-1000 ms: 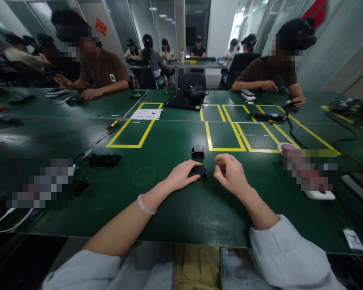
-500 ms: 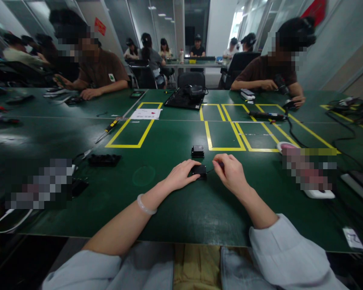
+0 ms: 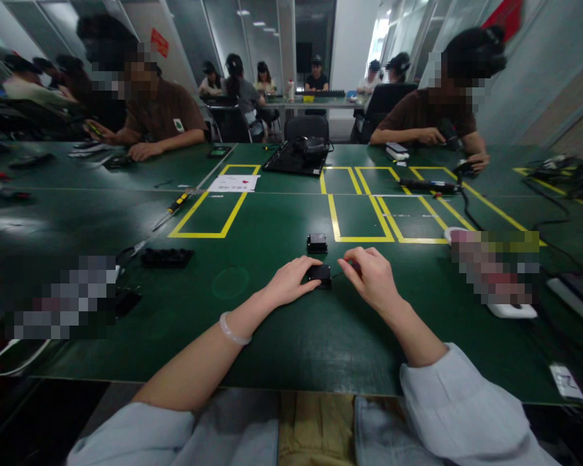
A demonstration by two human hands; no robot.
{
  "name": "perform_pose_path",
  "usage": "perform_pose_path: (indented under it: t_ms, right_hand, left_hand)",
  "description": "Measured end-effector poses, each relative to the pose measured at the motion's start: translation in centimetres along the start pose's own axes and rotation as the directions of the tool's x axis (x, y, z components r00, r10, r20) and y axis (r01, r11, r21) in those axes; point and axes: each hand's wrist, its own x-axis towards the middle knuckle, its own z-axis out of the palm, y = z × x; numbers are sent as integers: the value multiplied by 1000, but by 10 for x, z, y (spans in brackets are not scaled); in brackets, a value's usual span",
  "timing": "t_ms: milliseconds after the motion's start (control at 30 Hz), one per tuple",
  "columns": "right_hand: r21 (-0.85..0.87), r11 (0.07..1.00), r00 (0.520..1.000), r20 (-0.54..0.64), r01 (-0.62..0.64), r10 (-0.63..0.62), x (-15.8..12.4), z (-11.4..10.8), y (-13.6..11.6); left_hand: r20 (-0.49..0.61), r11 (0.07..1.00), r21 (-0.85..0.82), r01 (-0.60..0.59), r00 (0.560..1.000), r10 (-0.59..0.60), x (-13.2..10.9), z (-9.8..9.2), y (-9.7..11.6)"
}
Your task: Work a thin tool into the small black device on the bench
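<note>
A small black box-shaped part [image 3: 320,276] lies on the green table [image 3: 282,336] in front of me. My left hand [image 3: 291,281] rests over its left side and holds it down. My right hand [image 3: 372,278] is closed around a thin tool with a dark red handle, its tip pointing at the part's right side. A second small black part [image 3: 317,243] sits just beyond, untouched.
A black tray [image 3: 168,257] and scissors [image 3: 131,249] lie to the left. A yellow-handled screwdriver [image 3: 175,208] lies by the yellow floor-tape boxes [image 3: 208,217]. Cables and a white device [image 3: 512,310] are at the right. Other people work across the table.
My right hand has shifted slightly left, toward the black part. My left hand stays on the part.
</note>
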Motion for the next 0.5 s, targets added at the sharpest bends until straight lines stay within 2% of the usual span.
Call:
perform_pose_path:
  t_ms: [500]
  right_hand:
    - [71,997,999,23,-28,26,-3,-1,0]
  left_hand:
    - [7,1000,2,3,1000,-3,0,-1,1]
